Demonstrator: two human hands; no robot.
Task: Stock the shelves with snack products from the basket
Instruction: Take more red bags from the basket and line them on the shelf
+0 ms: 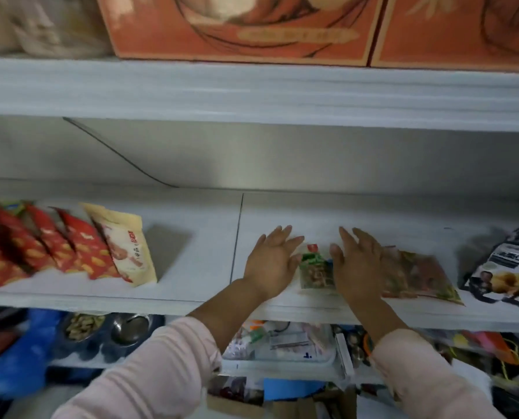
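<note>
Snack packet (315,267), label blurred, between both hands' spread fingers (282,234) on shelf (191,267).

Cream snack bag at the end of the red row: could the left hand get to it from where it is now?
Probably yes. The left hand is open over the shelf, and only bare shelf lies between it and the cream bag; nothing blocks a sideways reach.

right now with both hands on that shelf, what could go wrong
1. The green snack packet lies flat near the shelf's front edge between the left hand and right hand; a nudge could slide it off.
2. The brown packet beside it also overhangs that edge.
3. The leaning red packets could topple if bumped.
</note>
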